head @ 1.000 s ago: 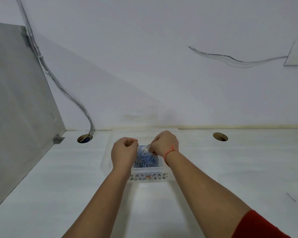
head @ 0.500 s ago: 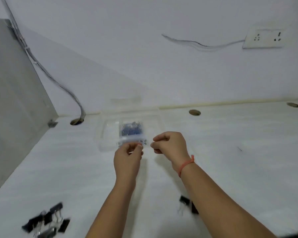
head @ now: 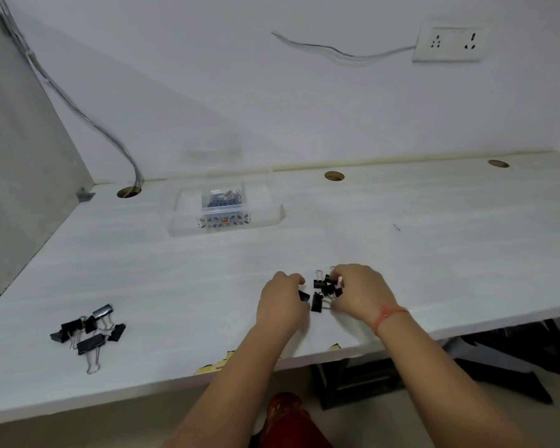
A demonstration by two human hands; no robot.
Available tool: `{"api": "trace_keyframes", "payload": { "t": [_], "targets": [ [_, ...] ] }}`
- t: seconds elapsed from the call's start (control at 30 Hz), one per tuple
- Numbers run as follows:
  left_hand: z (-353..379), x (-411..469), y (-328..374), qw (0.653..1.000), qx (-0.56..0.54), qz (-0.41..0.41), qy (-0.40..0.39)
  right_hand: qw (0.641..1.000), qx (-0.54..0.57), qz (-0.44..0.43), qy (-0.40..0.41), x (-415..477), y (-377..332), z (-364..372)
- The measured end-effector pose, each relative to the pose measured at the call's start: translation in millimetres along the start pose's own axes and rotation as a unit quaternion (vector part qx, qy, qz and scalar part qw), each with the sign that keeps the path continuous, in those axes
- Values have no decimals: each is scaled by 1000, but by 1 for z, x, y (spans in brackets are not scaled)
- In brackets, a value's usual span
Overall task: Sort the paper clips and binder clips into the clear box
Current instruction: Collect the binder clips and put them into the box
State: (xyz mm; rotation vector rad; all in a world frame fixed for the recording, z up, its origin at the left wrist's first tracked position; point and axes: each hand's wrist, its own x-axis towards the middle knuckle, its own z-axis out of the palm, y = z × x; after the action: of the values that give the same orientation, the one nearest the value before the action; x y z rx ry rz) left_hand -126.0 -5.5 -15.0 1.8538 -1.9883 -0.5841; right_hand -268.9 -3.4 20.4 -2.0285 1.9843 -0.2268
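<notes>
Black metal binder clips, small ones in a loose cluster (head: 324, 293), sit between both hands near the front edge of the white surface (head: 434, 253). Left hand (head: 283, 302) is curled, fingertips pinching or touching one black clip at the cluster's left side; can't tell if it's actually lifted. Right hand (head: 361, 294), orange thread band on the wrist, is cupped over the cluster's right side, fingers down among the clips, raking them in; firm grasp not confirmed.

Step in hand, as I judge it: gathering this clip group for transfer. Paper clip part looks done or well along: blue wire paper clips (head: 223, 199) already fill the middle compartment of the clear plastic box with floral label (head: 188, 218), which sits well apart, toward the back wall.

Second pile of larger black binder clips with silver wire handles (head: 89, 331) lies far left on the surface, untouched.

Next move calls for closing both hands on the cluster, lifting without dropping strays, carrying forward to an empty side compartment of the box, not the blue one.
</notes>
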Motion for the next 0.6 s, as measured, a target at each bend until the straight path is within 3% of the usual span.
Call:
{"api": "trace_keyframes", "payload": {
  "t": [0.23,0.6],
  "targets": [
    [0,16,1,996,89,2,-12,998,43,-21,28,4,0,30],
    [-4,15,-10,997,77,-30,6,977,203,18,63,15,4,29]
  ]
}}
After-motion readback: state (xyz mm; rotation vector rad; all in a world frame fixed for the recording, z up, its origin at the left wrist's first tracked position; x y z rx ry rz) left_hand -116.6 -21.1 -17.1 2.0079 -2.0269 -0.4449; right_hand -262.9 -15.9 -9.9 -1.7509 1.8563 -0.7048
